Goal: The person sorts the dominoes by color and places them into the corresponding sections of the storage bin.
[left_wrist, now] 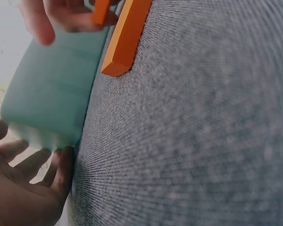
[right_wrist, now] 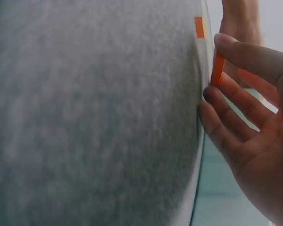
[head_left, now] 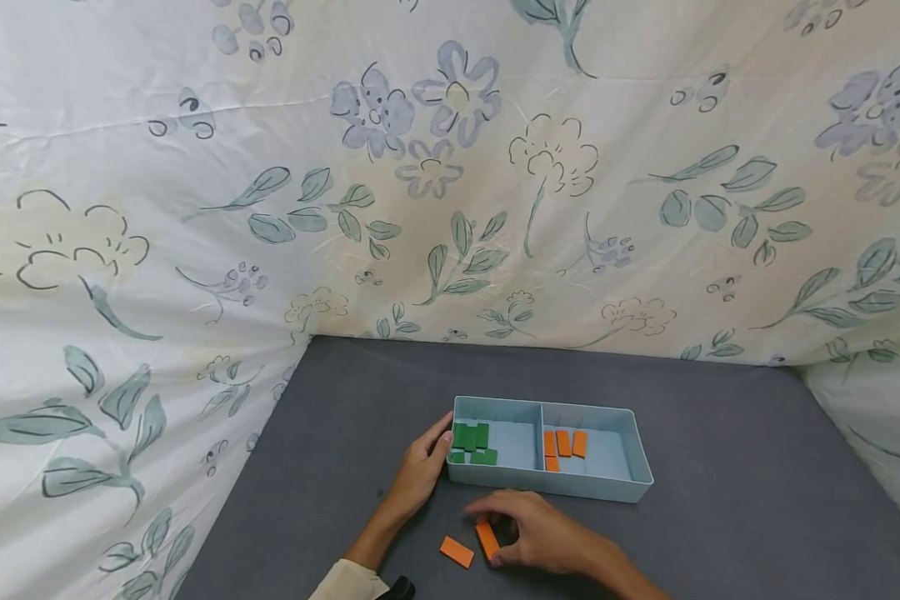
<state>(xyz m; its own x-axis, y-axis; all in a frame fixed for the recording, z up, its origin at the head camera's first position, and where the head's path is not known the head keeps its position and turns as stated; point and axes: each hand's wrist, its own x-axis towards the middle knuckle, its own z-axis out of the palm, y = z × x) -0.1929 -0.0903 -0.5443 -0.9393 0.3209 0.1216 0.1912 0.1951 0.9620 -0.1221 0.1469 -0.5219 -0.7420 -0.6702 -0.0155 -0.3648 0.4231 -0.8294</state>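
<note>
A long pale blue box [head_left: 600,490] stands on the dark cloth, split by a divider. My left hand [head_left: 420,468] holds its left end, thumb at the rim; in the left wrist view several fingertips meet the end wall. In front of the box, my right hand [head_left: 536,529] pinches an orange block [head_left: 487,540] between thumb and fingers, also seen edge-on in the right wrist view as an orange block [right_wrist: 218,68]. Just left of that hand, a loose orange block [head_left: 457,552] lies flat on the cloth.
Several green blocks [head_left: 471,437] lie in the box's left compartment. Several orange blocks [head_left: 564,443] lie at the left of its right compartment. A flower-patterned curtain [head_left: 450,250] rises behind and beside the dark grey cloth [head_left: 735,467].
</note>
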